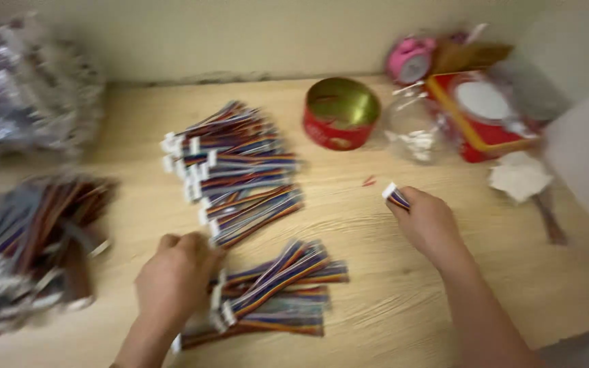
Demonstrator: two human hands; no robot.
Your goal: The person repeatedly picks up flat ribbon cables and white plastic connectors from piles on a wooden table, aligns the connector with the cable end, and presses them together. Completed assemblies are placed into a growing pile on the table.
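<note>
Now right hand (427, 221) pinches cable bundle (395, 196); left hand (174, 276) curled, touching near cable pile (277, 289).

whole frame: motion blur softens every edge; no fine detail is sharp anywhere
bags (32, 88) at 10 o'clock: smeared grey and dark shapes, cut off by the left edge; contents cannot be told
cable heap (32, 252) at 8 o'clock: strands run together, cut off by the left edge
left hand (175, 279): fingers curl under, fingertips hidden; whether it grips a cable cannot be told
cable piece (395, 196) in right hand (427, 221): only the white plug end shows, the rest hidden in the fist
right forearm: cut off at the bottom edge
clear jar (414, 129) at 1 o'clock: white bits inside too blurred to identify
red box (482, 116): lid picture unreadable
</note>
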